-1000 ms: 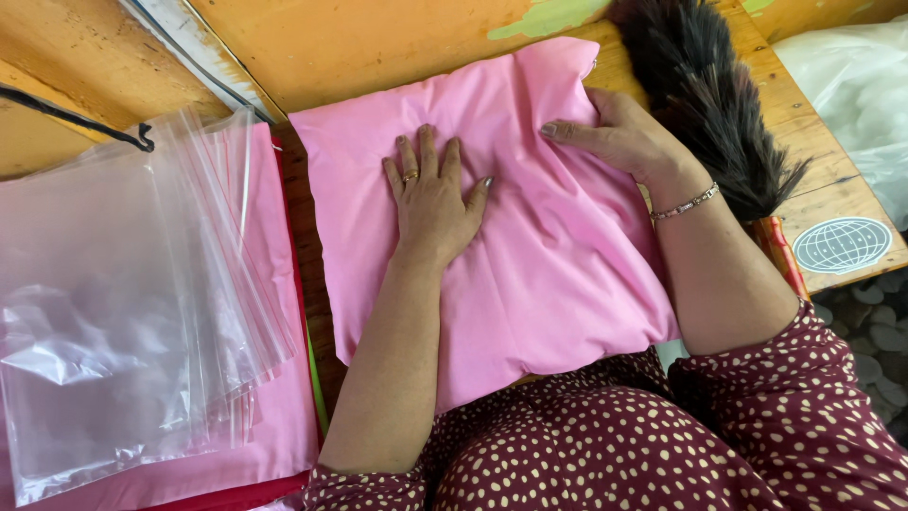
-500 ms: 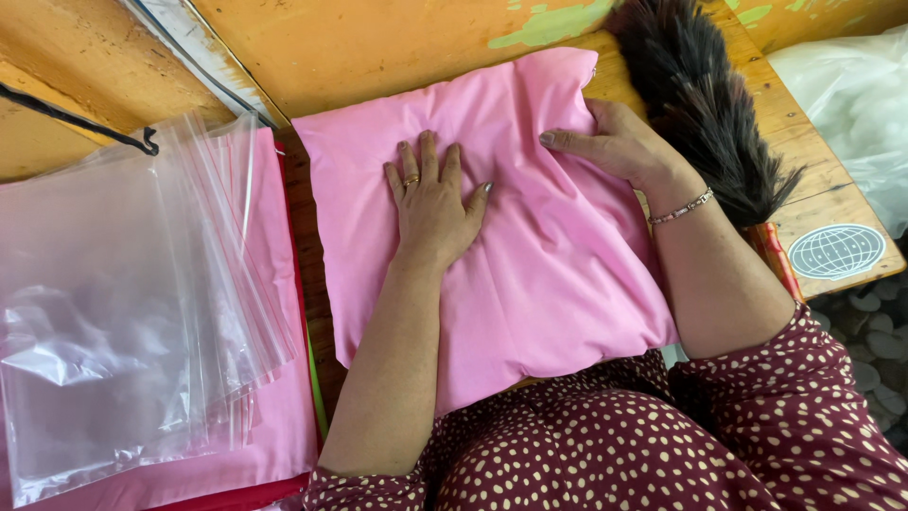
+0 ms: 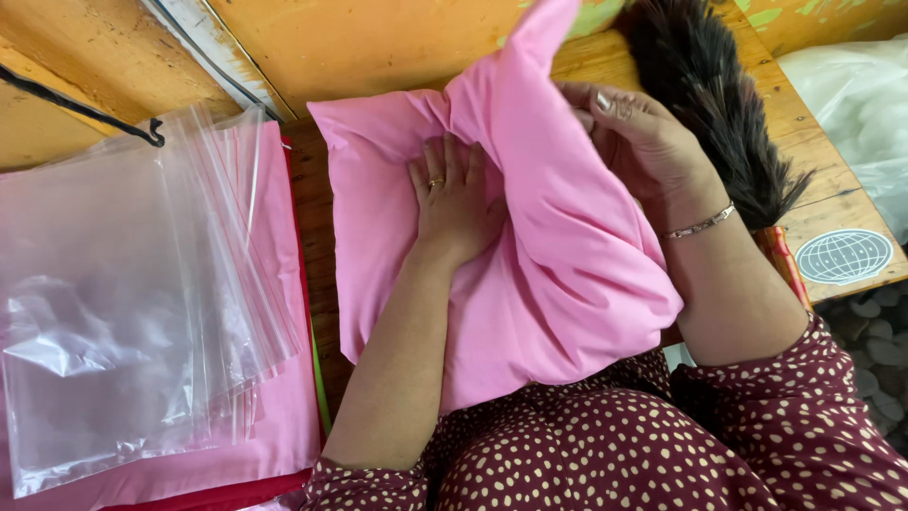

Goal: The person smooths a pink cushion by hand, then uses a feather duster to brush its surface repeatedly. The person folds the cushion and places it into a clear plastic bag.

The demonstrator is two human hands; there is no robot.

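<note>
The left hand (image 3: 454,203) lies flat on the pink pillow (image 3: 558,284) on the table (image 3: 832,203); the right hand (image 3: 643,142) grasps its raised edge (folded over). The fold may slip if the flat hand lifts.

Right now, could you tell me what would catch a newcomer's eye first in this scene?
The pink pillow at centre, with the left hand pressed flat on it and the right hand lifting its right side into a fold. A stack of clear plastic bags lies at left, a dark feather duster at upper right.
</note>
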